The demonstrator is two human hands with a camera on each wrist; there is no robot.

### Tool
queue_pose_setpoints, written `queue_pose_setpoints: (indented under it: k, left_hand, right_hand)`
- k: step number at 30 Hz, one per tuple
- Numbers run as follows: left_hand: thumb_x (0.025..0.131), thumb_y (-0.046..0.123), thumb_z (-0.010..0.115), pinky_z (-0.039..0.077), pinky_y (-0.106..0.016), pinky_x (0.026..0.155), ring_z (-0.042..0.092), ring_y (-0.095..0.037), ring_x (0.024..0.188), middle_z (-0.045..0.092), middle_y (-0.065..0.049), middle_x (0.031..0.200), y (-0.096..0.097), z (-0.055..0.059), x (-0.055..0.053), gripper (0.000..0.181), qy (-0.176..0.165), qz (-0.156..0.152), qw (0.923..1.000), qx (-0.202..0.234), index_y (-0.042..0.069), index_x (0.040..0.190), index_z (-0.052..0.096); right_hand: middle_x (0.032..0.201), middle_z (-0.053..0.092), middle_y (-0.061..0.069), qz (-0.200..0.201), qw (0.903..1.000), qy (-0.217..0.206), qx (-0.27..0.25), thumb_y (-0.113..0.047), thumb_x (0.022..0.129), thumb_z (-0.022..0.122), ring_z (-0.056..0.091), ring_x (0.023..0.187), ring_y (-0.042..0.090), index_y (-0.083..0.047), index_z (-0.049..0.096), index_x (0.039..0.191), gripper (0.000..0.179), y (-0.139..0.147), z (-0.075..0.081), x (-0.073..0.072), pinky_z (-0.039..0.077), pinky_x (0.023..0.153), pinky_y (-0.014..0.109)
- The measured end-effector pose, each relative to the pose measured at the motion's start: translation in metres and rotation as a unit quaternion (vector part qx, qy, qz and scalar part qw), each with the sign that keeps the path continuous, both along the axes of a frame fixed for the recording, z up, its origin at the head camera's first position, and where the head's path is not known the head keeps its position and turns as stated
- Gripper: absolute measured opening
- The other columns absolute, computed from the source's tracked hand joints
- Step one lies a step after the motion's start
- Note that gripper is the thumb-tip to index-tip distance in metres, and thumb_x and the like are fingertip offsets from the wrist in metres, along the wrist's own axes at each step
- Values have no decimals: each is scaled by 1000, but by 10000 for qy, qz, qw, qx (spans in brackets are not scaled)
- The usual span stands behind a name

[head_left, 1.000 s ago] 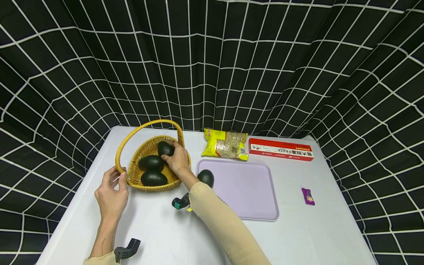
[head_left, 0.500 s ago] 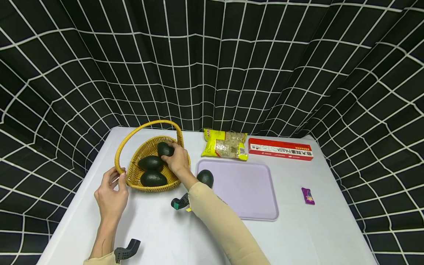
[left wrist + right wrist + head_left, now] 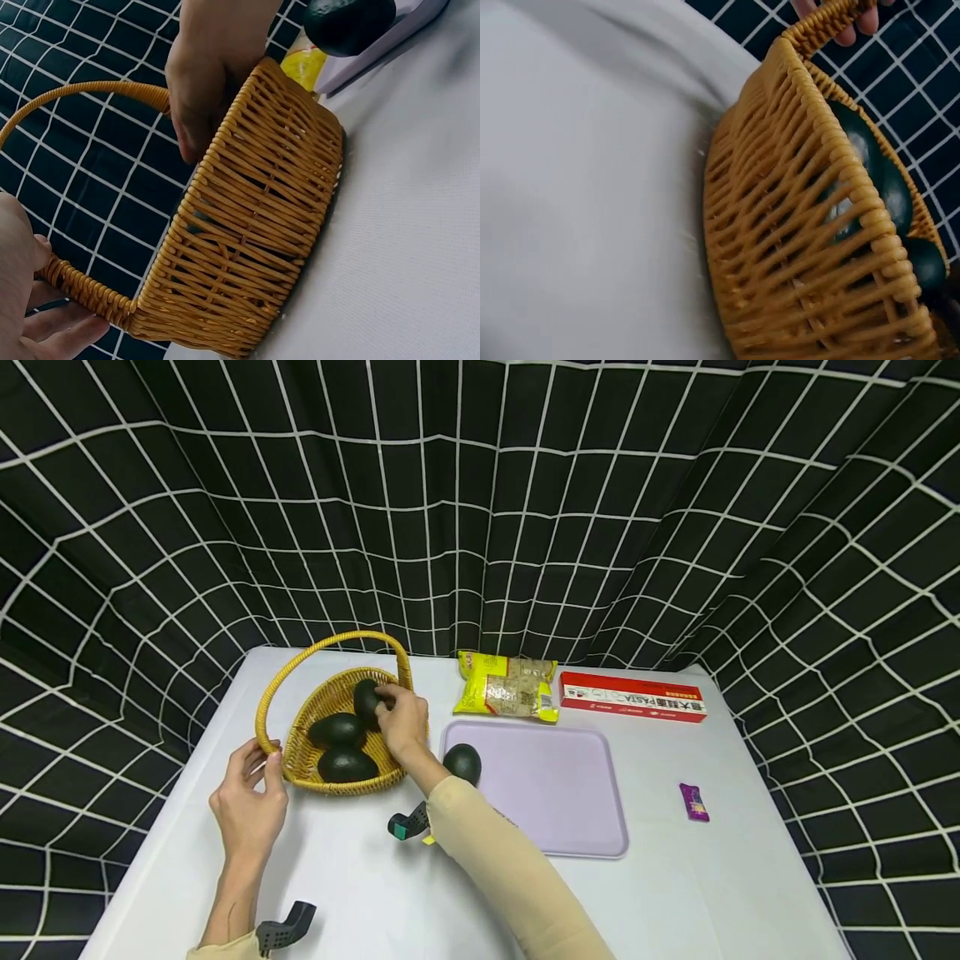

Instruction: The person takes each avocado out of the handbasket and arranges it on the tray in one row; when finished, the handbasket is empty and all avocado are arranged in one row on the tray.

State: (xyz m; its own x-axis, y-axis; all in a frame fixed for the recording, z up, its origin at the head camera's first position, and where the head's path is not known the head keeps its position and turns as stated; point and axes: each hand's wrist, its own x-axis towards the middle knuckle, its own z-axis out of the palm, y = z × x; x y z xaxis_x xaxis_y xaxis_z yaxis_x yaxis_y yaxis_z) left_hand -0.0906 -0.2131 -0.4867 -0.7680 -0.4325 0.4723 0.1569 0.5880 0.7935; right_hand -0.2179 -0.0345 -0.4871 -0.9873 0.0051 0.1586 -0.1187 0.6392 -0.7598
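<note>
A yellow-brown wicker basket (image 3: 345,787) with a tall arched handle stands on the left of the table. My left hand (image 3: 251,802) holds the handle's lower left end between thumb and fingers; the left wrist view shows this handle end (image 3: 86,289) up close. Inside the basket lie three dark green avocados, the front avocado (image 3: 348,764), the middle avocado (image 3: 337,730) and the back avocado (image 3: 366,702). Over the basket's right rim reaches my right hand (image 3: 405,718), its loosened fingertips beside the back avocado's right side. Whether they still touch it is hard to see.
One more avocado (image 3: 462,763) sits on the left edge of a lilac tray (image 3: 540,789). Behind the tray lie a yellow food bag (image 3: 506,687) and a red-and-white pasta box (image 3: 633,697). A small purple packet (image 3: 694,802) lies at the right. Black gridded curtains surround the table.
The back avocado has shifted slightly left and lower in the basket. My right fingers have loosened from around it and drawn back to its right. My left hand keeps its hold on the handle.
</note>
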Motion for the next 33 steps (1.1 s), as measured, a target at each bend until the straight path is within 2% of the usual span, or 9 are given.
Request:
queue_pose_setpoints:
  k: [3,7,18,26,33]
  left_hand:
    - [103,5,63,47,3,91,50,27,106,73,-26,121,-2,0,0,32,10,57,10000,21,-11,131,61]
    - [103,5,63,47,4,91,50,28,106,74,-25,122,-4,0,0,32,-2,107,9999,13,-10,130,61]
    - [102,5,64,47,4,90,50,27,105,74,-25,121,1,-1,-1,31,-49,24,10000,49,-10,130,62]
    - [101,2,64,47,4,91,50,27,106,74,-25,120,0,-2,-3,31,-4,-8,10000,-15,-11,130,61]
    - [101,2,64,47,3,91,51,27,106,74,-25,120,-1,-3,-3,31,27,7,10000,-26,-10,129,62]
  right_hand:
    - [122,78,4,267,9992,152,265,-7,95,72,74,107,25,-15,76,126,32,0,2,0,64,91,35]
    - [136,72,5,528,9972,-37,531,-15,98,71,68,123,27,-13,70,136,38,0,3,0,61,102,37]
    - [149,60,10,664,9907,-568,1039,-35,99,73,60,135,26,-11,55,150,59,-5,-4,-7,54,112,36]
    - [147,62,15,739,9886,-1097,722,-42,97,74,61,133,29,-12,50,154,68,-3,-6,-15,56,110,39]
    - [144,65,14,720,9903,-1138,342,-37,96,77,62,130,28,-12,55,151,65,-1,-4,-15,57,108,38]
